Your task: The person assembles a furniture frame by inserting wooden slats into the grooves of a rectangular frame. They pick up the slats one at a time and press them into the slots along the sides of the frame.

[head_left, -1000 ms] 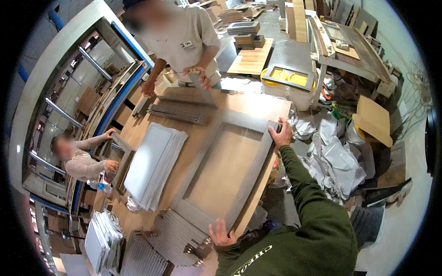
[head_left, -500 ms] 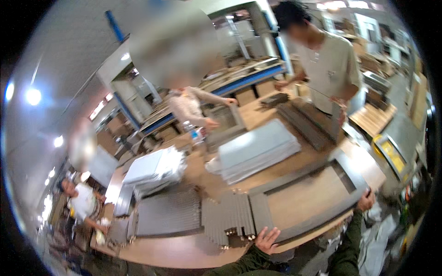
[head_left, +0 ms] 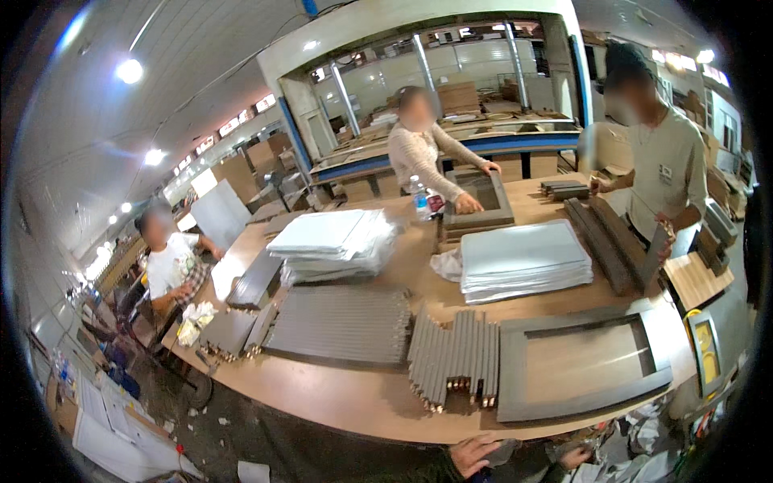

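A grey rectangular frame [head_left: 592, 405] lies flat on the table in front of me, near its front edge. Just below that edge is my left hand [head_left: 472, 456], fingers loosely stretched, apart from the frame. A small greyish translucent piece shows beside its fingertips; whether they touch it is unclear. Farther right and lower, my right hand [head_left: 575, 458] hangs off the table beside crumpled plastic, its fingers too blurred to read. Left of the frame, grey strips [head_left: 452, 361] with shiny pegs at their ends lie side by side.
A wide row of grey slats [head_left: 338, 326] lies farther left. Behind are two stacks of wrapped white panels [head_left: 525, 256] [head_left: 326, 237]. Across the table, one person handles a grey frame [head_left: 503, 211]; another at right holds a grey piece [head_left: 656, 256]. A third person is at left.
Both my hands have come off the grey frame and moved down past the table's front edge. The view has turned and levelled, so the whole table shows. The frame stays on the table.
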`<state>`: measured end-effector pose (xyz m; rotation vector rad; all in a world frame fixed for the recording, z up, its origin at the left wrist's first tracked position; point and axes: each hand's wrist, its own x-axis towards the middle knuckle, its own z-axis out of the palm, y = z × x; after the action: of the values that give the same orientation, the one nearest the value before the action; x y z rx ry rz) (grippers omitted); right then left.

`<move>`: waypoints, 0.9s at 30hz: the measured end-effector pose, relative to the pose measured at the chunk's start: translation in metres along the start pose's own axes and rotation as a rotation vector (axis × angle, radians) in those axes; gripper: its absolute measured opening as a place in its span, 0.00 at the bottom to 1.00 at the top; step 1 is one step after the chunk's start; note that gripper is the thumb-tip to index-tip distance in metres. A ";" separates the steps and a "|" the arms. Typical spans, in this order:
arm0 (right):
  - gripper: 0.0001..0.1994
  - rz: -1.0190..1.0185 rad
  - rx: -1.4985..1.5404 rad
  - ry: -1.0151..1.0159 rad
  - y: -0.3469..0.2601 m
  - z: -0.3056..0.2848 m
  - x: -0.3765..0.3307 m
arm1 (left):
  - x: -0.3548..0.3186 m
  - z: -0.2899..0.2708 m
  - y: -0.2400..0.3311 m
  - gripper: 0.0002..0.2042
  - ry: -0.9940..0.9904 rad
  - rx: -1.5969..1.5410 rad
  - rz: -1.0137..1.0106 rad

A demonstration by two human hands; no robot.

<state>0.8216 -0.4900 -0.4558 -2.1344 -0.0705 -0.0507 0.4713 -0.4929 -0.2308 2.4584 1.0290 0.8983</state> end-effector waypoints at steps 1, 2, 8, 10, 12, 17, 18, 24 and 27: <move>0.16 -0.095 -0.066 -0.210 -0.013 -0.013 -0.062 | -0.017 -0.010 -0.003 0.24 0.070 -0.099 -0.061; 0.17 -0.185 -0.084 -0.402 -0.019 -0.023 -0.113 | -0.036 -0.024 -0.008 0.22 0.013 -0.126 -0.212; 0.19 -0.655 -0.024 -1.269 -0.116 -0.071 -0.325 | -0.160 -0.110 -0.069 0.17 0.042 -0.287 -0.522; 0.20 -0.796 -0.031 -1.527 -0.137 -0.088 -0.387 | -0.248 -0.076 -0.133 0.17 0.043 -0.384 -0.572; 0.22 -0.900 -0.080 -1.708 -0.144 -0.099 -0.429 | -0.278 -0.096 -0.121 0.15 0.450 -0.575 -0.283; 0.25 -1.104 -0.302 -2.102 -0.160 -0.124 -0.506 | -0.348 -0.163 -0.080 0.16 0.415 -0.352 -0.924; 0.26 -1.137 -0.364 -2.168 -0.162 -0.128 -0.514 | -0.357 -0.172 -0.077 0.16 0.392 -0.312 -1.043; 0.32 -1.396 -0.536 -2.561 -0.190 -0.129 -0.527 | -0.395 -0.195 -0.108 0.11 0.538 -0.234 -0.952; 0.34 -1.502 -0.091 -2.447 -0.228 -0.117 -0.500 | -0.400 -0.181 -0.157 0.09 0.515 -0.411 -0.946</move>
<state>0.3053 -0.4822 -0.2332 -0.4233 -2.7096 1.5246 0.0533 -0.6658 -0.3457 1.1691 1.7212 1.2157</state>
